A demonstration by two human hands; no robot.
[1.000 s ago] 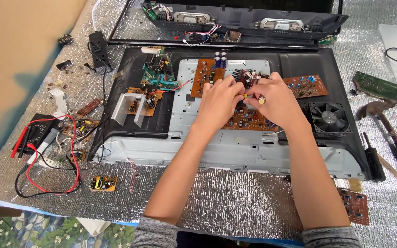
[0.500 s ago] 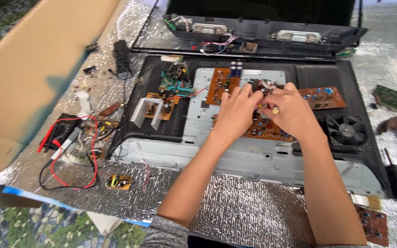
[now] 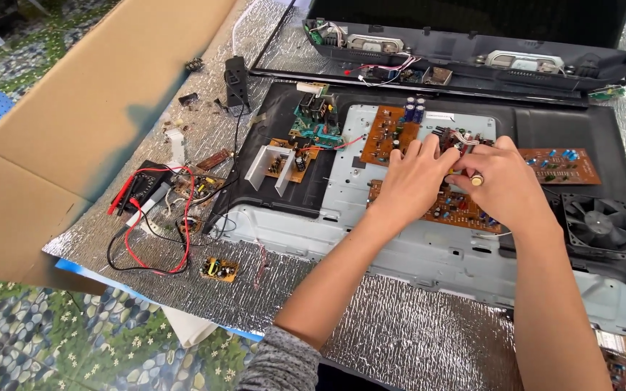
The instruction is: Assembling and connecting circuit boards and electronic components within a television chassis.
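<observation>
My left hand [image 3: 418, 174] and right hand [image 3: 505, 181] meet over the brown board [image 3: 452, 210], which lies under both palms on the grey metal chassis [image 3: 429, 250]. My right fingers are closed around a small tool with a yellowish tip [image 3: 477, 179], pointed toward my left fingertips. My left fingers curl down on a cluster of wires and parts [image 3: 458, 141] just beyond both hands; whether they pinch anything I cannot tell. A second brown board [image 3: 387, 134] sits just past my left hand, and a third [image 3: 563, 165] lies right of my right hand. A black fan [image 3: 601, 223] is nearer me, right of my right wrist. Red and black leads [image 3: 155, 217] lie well left of my left arm.
</observation>
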